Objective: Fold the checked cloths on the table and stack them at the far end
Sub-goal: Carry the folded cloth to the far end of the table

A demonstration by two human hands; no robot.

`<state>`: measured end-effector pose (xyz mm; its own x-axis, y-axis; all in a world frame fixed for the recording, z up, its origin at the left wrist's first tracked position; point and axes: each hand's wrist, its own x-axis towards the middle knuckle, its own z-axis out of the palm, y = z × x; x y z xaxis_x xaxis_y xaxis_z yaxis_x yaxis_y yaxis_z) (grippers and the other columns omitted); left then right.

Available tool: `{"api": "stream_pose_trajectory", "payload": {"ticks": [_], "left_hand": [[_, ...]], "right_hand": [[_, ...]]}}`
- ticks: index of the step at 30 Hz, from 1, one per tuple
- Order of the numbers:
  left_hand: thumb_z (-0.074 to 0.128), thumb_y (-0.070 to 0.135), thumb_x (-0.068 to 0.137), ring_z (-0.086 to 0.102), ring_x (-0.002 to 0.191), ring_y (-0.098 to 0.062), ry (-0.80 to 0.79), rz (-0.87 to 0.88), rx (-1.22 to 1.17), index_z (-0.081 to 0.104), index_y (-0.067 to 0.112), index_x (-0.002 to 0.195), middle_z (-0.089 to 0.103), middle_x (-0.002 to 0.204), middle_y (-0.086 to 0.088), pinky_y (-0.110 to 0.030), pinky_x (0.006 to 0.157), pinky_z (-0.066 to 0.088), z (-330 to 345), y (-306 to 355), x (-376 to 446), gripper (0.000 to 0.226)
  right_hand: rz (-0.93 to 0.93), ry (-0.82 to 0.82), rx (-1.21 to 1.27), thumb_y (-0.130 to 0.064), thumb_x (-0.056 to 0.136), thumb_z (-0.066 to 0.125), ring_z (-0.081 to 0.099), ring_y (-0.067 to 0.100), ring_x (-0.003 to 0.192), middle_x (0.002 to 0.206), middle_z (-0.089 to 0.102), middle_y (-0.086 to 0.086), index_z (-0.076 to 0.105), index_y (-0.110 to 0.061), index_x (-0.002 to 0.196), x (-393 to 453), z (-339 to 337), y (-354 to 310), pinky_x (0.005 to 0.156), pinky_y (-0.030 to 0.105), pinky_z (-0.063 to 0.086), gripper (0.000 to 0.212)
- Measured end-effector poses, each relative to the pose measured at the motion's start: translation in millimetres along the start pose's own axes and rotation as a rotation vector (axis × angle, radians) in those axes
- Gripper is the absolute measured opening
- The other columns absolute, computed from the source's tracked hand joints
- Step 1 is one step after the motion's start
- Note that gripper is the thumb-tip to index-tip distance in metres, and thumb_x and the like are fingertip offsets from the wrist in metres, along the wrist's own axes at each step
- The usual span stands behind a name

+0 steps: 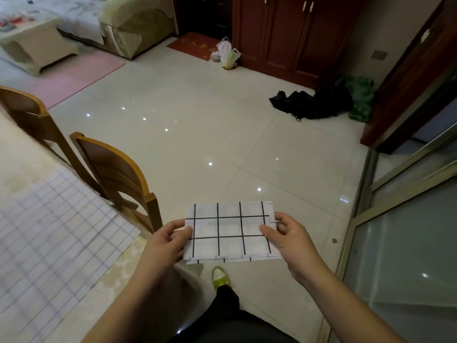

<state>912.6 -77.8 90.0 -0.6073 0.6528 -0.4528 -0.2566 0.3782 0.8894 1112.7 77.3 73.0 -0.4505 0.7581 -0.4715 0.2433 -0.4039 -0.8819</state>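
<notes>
A folded white cloth with black check lines (230, 231) hangs flat in the air over the tiled floor, to the right of the table. My left hand (168, 240) pinches its left edge with thumb on top. My right hand (288, 237) pinches its right edge the same way. A second checked cloth (57, 233), white with thinner lines, lies spread open on the table (19, 154) at the left.
Two wooden chairs (116, 169) stand pushed against the table's right side. My leg and a green shoe (220, 277) are below the cloth. Dark clothes (321, 102) lie on the floor by a red-brown wardrobe (284, 33). A glass sliding door (408, 231) borders the right.
</notes>
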Motion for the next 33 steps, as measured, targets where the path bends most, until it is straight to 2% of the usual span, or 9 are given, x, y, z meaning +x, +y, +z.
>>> {"api": "stream_pose_trajectory", "payload": {"ticks": [3,4,8,12,16,19,24,28,33], "left_hand": [[0.064,0.024,0.093,0.070,0.079,-0.027,-0.032,-0.022,-0.014,0.066,0.017,0.113,0.071,0.090,-0.018,-0.049,0.076,0.060,5.2,8.7,41.5,0.022],[0.063,0.025,0.093,0.070,0.082,-0.030,-0.053,-0.027,-0.025,0.066,0.017,0.114,0.071,0.094,-0.018,-0.051,0.078,0.058,6.5,12.3,55.9,0.022],[0.062,0.023,0.094,0.073,0.079,-0.022,-0.105,-0.030,-0.006,0.064,0.019,0.112,0.075,0.087,-0.007,-0.035,0.069,0.056,15.5,33.6,109.0,0.019],[0.064,0.016,0.093,0.073,0.087,-0.025,-0.137,0.009,0.008,0.060,0.017,0.118,0.075,0.092,-0.009,-0.041,0.078,0.059,19.3,62.3,158.0,0.026],[0.065,0.011,0.092,0.068,0.070,-0.013,-0.121,0.051,-0.038,0.061,0.020,0.114,0.067,0.069,0.004,-0.025,0.062,0.052,24.8,88.0,194.4,0.024],[0.065,0.009,0.092,0.065,0.065,-0.007,-0.089,0.060,-0.070,0.060,0.023,0.111,0.065,0.065,0.007,-0.019,0.057,0.048,29.1,102.3,219.3,0.024],[0.067,0.014,0.090,0.063,0.072,-0.015,0.007,0.036,-0.084,0.061,0.023,0.115,0.064,0.072,0.000,-0.032,0.064,0.047,44.6,122.6,271.9,0.028],[0.068,0.013,0.089,0.066,0.073,-0.014,0.093,0.041,-0.068,0.061,0.028,0.112,0.068,0.075,0.000,-0.032,0.063,0.050,56.3,148.0,323.3,0.028],[0.069,0.012,0.088,0.064,0.073,-0.016,0.171,0.035,-0.063,0.062,0.028,0.115,0.062,0.075,-0.003,-0.032,0.068,0.050,63.7,184.2,372.8,0.032]], "right_hand": [[-0.004,0.001,-0.023,-0.019,0.086,0.073,0.070,0.018,0.100,0.106,0.074,-0.002,0.064,-0.023,0.116,34.1,-1.9,-16.0,0.095,0.046,0.053,0.031],[-0.009,0.004,-0.025,-0.015,0.088,0.071,0.071,0.019,0.097,0.104,0.075,-0.002,0.064,-0.022,0.114,46.2,-1.7,-22.9,0.092,0.046,0.054,0.028],[-0.010,0.014,-0.042,-0.009,0.090,0.066,0.073,0.020,0.092,0.101,0.075,-0.001,0.064,-0.020,0.112,91.3,1.6,-55.6,0.084,0.045,0.058,0.025],[-0.041,0.056,-0.043,-0.008,0.090,0.067,0.073,0.020,0.091,0.103,0.075,-0.001,0.064,-0.020,0.113,130.6,4.6,-88.6,0.077,0.039,0.058,0.026],[-0.068,0.064,-0.043,-0.006,0.090,0.065,0.073,0.018,0.088,0.100,0.076,-0.002,0.064,-0.019,0.110,166.3,9.4,-114.7,0.075,0.036,0.057,0.024],[-0.073,0.048,-0.048,-0.004,0.091,0.063,0.073,0.020,0.090,0.099,0.076,-0.001,0.064,-0.018,0.110,197.0,14.3,-131.3,0.076,0.035,0.057,0.024],[-0.092,0.031,-0.039,-0.007,0.090,0.064,0.072,0.022,0.093,0.102,0.075,0.001,0.064,-0.018,0.112,262.0,19.4,-154.2,0.081,0.040,0.056,0.025],[-0.084,-0.036,-0.042,-0.006,0.091,0.063,0.072,0.022,0.094,0.101,0.076,0.001,0.064,-0.018,0.111,324.9,22.9,-178.1,0.083,0.039,0.056,0.023],[-0.087,-0.122,-0.059,-0.004,0.090,0.064,0.072,0.022,0.093,0.099,0.076,0.001,0.065,-0.017,0.109,398.8,26.2,-222.1,0.087,0.042,0.055,0.023]]}}
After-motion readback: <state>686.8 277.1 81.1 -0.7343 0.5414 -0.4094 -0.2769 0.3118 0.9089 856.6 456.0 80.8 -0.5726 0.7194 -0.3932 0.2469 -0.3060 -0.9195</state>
